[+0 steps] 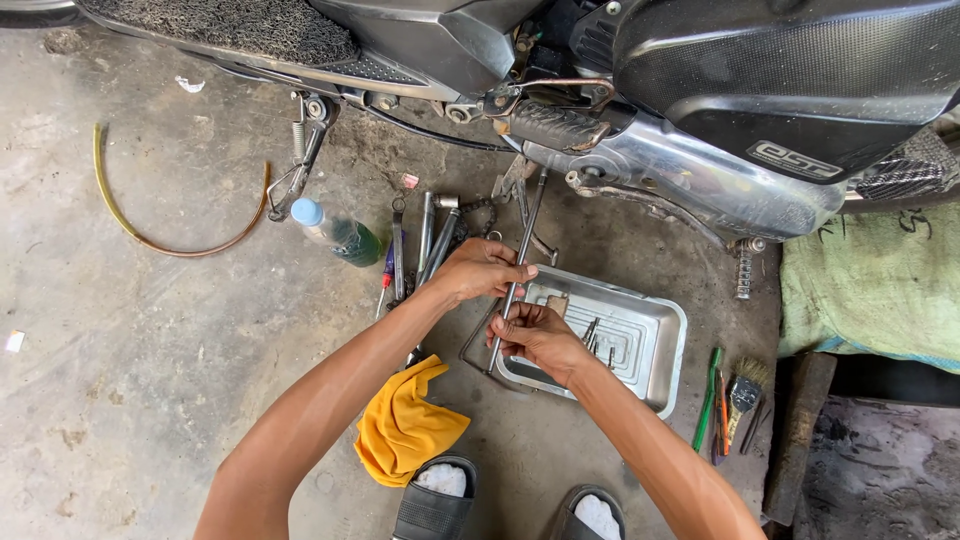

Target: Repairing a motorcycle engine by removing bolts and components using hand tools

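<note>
A long thin metal rod runs from the underside of a dark scooter down toward me. My left hand grips the rod near its middle. My right hand holds its lower end, just over the near-left corner of a shallow metal tray. Small metal parts lie in the tray. The rod's far tip is up by the scooter's engine case; I cannot tell whether it is inside something.
Several wrenches and sockets lie left of my hands, beside a plastic bottle of green liquid. A yellow rag sits by my left forearm. Screwdrivers and a brush lie right of the tray. A curved hose lies far left. Sandals below.
</note>
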